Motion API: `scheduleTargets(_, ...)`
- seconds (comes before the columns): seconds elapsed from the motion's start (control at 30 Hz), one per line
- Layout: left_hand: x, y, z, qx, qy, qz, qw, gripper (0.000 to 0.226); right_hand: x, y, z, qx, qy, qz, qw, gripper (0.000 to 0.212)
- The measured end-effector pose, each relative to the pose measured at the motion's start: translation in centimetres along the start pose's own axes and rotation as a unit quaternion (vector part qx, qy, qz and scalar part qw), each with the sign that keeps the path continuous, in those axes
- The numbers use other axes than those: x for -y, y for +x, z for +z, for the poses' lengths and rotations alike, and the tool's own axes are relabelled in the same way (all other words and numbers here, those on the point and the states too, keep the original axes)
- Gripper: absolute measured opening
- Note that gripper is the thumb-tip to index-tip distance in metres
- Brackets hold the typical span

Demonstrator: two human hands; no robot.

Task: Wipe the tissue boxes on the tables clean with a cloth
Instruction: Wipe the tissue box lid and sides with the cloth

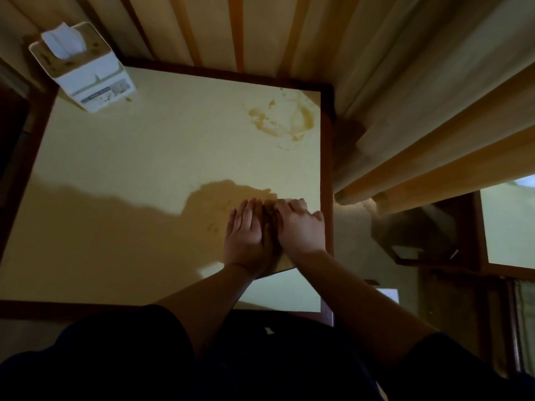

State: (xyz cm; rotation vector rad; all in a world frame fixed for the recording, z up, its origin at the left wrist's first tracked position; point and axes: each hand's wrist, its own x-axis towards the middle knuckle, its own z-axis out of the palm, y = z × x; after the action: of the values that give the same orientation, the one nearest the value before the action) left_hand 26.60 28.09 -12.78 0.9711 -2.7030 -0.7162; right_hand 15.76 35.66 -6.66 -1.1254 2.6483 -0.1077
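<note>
Tissue box [84,70] sits stained at the table's [130,175] eleven o'clock corner, unwiped. Left hand [246,233] and right hand [299,225] press flat, fingers together, on what seems a cloth [285,263] at four o'clock; next, carry it across.

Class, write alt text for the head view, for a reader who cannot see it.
Seen from above, a person's left hand and right hand press flat, side by side, on a cloth near the right edge of a yellow table. A white tissue box with brown spots stands at the far left corner, and a brown stain marks the far right.
</note>
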Motion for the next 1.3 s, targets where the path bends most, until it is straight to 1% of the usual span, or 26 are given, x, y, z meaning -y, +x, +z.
scheduleTargets(0.07,0.2,0.1,0.0,-0.004,0.002,0.011,1.000,0.062,-0.8,-2.2,1.3,-0.055,0.013,-0.014,0.998,0.023)
scheduleTargets(0.13,0.4,0.0,-0.1,-0.009,0.016,0.034,0.999,0.062,-1.3,-4.0,1.6,-0.064,0.025,-0.019,0.997,0.028)
scheduleTargets(0.23,0.3,-0.2,-0.3,0.000,0.023,0.034,0.999,0.061,-2.7,-6.5,1.8,-0.033,0.009,-0.039,0.999,0.019)
scheduleTargets(0.27,0.2,-0.2,-0.4,0.004,0.025,0.028,0.999,0.061,-3.1,-7.3,1.8,-0.014,0.012,-0.048,0.999,0.022)
scheduleTargets(0.3,0.1,-0.3,-0.3,0.005,0.027,0.024,0.999,0.061,-3.5,-8.1,1.8,0.004,0.027,-0.059,0.998,0.024)
scheduleTargets(0.33,0.1,-0.3,-0.3,0.003,0.029,0.022,0.999,0.061,-3.6,-8.8,1.5,0.016,0.050,-0.064,0.997,0.021)
scheduleTargets(0.4,0.1,-0.3,-0.2,-0.001,0.030,0.018,0.999,0.061,-3.8,-9.8,0.8,0.023,0.092,-0.064,0.993,0.009)
scheduleTargets(0.43,0.1,-0.2,-0.2,-0.002,0.030,0.018,0.999,0.061,-3.9,-10.0,0.5,0.026,0.112,-0.059,0.992,0.008)
scheduleTargets(0.5,0.1,-0.2,-0.2,-0.001,0.033,0.021,0.999,0.062,-4.2,-10.2,-0.3,0.030,0.148,-0.048,0.987,0.012)
scheduleTargets(0.57,0.1,-0.1,-0.3,-0.001,0.034,0.024,0.999,0.062,-4.2,-10.5,-1.0,0.016,0.169,-0.030,0.985,0.018)
scheduleTargets(0.63,0.1,-0.1,-0.3,-0.001,0.032,0.023,0.999,0.062,-3.7,-10.7,-0.9,0.025,0.152,-0.001,0.988,0.032)
scheduleTargets(0.7,0.1,-0.2,-0.3,0.001,0.031,0.021,0.999,0.062,-3.0,-10.8,-0.1,0.029,0.111,0.008,0.993,0.047)
scheduleTargets(0.77,0.1,-0.2,-0.3,0.000,0.029,0.020,0.999,0.061,-2.7,-10.8,0.6,0.028,0.095,0.011,0.995,0.053)
scheduleTargets(0.83,0.1,-0.2,-0.3,-0.003,0.026,0.018,1.000,0.061,-2.8,-10.8,0.9,0.028,0.101,0.010,0.994,0.051)
scheduleTargets(0.97,0.1,-0.2,-0.5,0.000,0.028,0.019,0.999,0.062,-3.2,-11.5,1.2,0.030,0.171,0.031,0.984,0.033)
scheduleTargets(1.03,0.0,-0.3,-0.6,0.007,0.029,0.022,0.999,0.062,-3.3,-11.9,1.2,0.040,0.251,0.068,0.965,0.028)
scheduleTargets(1.07,0.1,-0.3,-0.7,0.011,0.029,0.028,0.999,0.062,-3.3,-12.0,1.0,0.044,0.306,0.097,0.946,0.028)
scheduleTargets(1.1,0.3,-0.2,-0.8,0.016,0.031,0.036,0.999,0.063,-3.4,-12.0,0.7,0.043,0.367,0.133,0.920,0.027)
scheduleTargets(1.17,1.2,-0.1,-1.2,0.025,0.039,0.057,0.997,0.062,-3.5,-12.1,-0.2,0.034,0.476,0.215,0.852,0.020)
scheduleTargets(1.23,2.3,-0.1,-1.8,0.027,0.046,0.070,0.996,0.062,-4.2,-12.0,-0.4,0.030,0.541,0.280,0.793,0.015)
scheduleTargets(1.27,2.8,-0.1,-2.1,0.024,0.048,0.070,0.996,0.062,-4.6,-12.0,-0.2,0.027,0.558,0.305,0.772,0.012)
scheduleTargets(1.3,3.3,-0.1,-2.4,0.020,0.049,0.064,0.997,0.063,-4.9,-11.9,-0.1,0.028,0.564,0.322,0.760,0.010)
